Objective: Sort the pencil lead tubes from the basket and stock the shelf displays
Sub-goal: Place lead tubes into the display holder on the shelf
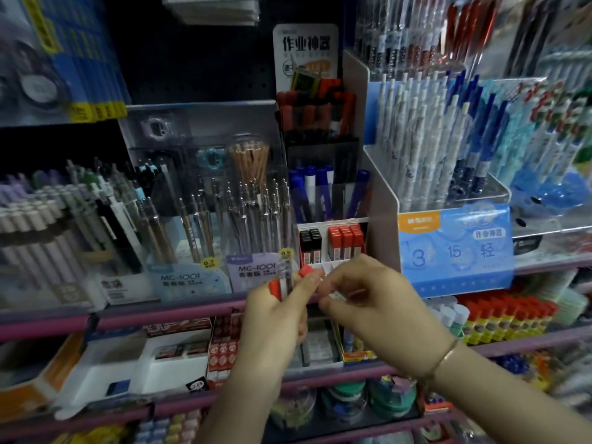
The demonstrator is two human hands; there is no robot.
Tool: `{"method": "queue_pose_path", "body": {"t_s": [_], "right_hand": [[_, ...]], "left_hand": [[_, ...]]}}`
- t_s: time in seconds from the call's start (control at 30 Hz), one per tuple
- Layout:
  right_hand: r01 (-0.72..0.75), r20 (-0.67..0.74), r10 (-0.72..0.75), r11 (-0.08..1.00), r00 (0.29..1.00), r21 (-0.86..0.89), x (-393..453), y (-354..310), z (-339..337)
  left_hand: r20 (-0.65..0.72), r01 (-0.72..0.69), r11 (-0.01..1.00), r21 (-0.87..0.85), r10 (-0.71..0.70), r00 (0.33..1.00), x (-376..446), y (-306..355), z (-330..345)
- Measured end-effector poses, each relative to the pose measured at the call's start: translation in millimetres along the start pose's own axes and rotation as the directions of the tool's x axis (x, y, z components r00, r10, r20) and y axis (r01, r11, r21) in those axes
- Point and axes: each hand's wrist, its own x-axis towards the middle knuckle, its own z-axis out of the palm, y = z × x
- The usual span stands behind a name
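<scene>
Head view: several red-capped lead tubes [283, 283] are held in the left hand [275, 310], its grip closed round them. One more tube is pinched by the right hand [368, 299]. The display tray [331, 243] is partly stocked; the basket is not seen, so the remainder cannot be judged.

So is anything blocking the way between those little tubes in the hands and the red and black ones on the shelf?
Nothing visible does. The left hand holds red-capped lead tubes just below the small display of black and red tubes. The right hand pinches one beside them. Only open air lies between.
</scene>
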Motion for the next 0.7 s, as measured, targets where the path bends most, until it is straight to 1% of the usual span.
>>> {"method": "queue_pose_path", "body": {"t_s": [0.03,0.07,0.1,0.17,0.23,0.3,0.37,0.4,0.43,0.5,0.53,0.57,0.63,0.7], "right_hand": [[-0.042,-0.002,0.042,0.997,0.999,0.059,3,1,-2],[-0.053,0.001,0.053,0.997,0.999,0.063,7,1,-6],[-0.046,0.031,0.045,0.999,0.998,0.024,11,1,-11],[-0.027,0.166,0.037,0.998,0.985,-0.06,19,0,-20],[-0.041,0.262,0.049,0.998,0.964,-0.037,28,-2,-26],[-0.079,0.302,0.069,0.997,0.951,0.022,37,-5,-32],[-0.083,0.306,0.075,0.997,0.949,0.012,46,-8,-37],[-0.052,0.269,0.063,0.997,0.961,-0.049,52,-9,-39],[-0.003,0.202,0.035,0.988,0.979,-0.155,58,-9,-41],[0.087,0.092,-0.055,0.914,0.994,-0.396,70,-10,-45],[0.105,0.078,-0.077,0.875,0.994,-0.472,75,-10,-45],[0.104,0.089,-0.067,0.845,0.994,-0.524,79,-9,-43],[0.078,0.139,0.007,0.797,0.99,-0.599,84,-6,-35],[0.058,0.166,0.06,0.777,0.984,-0.627,87,-2,-26]], "left_hand": [[0.021,0.007,1.0,0.018,-0.007,1.0,1,0,-3],[0.049,0.008,0.999,0.048,-0.011,0.999,1,1,-5],[0.08,0.0,0.996,0.085,-0.006,0.997,1,2,-7],[0.123,-0.029,0.988,0.149,0.011,0.992,3,4,-8],[0.116,-0.057,0.983,0.174,0.037,0.993,7,7,-8],[0.082,-0.099,0.979,0.181,0.085,0.993,12,6,-6],[0.038,-0.148,0.972,0.185,0.144,0.989,17,4,-4],[0.029,-0.172,0.965,0.196,0.17,0.985,19,3,-3],[0.028,-0.192,0.956,0.224,0.19,0.981,21,1,-2],[0.037,-0.202,0.922,0.329,0.201,0.979,25,-6,-1],[0.056,-0.2,0.896,0.398,0.194,0.98,27,-10,-1],[0.077,-0.194,0.866,0.462,0.179,0.981,28,-14,-1],[0.09,-0.179,0.815,0.55,0.155,0.984,30,-20,0],[0.083,-0.18,0.79,0.586,0.162,0.983,32,-23,-1]]}}
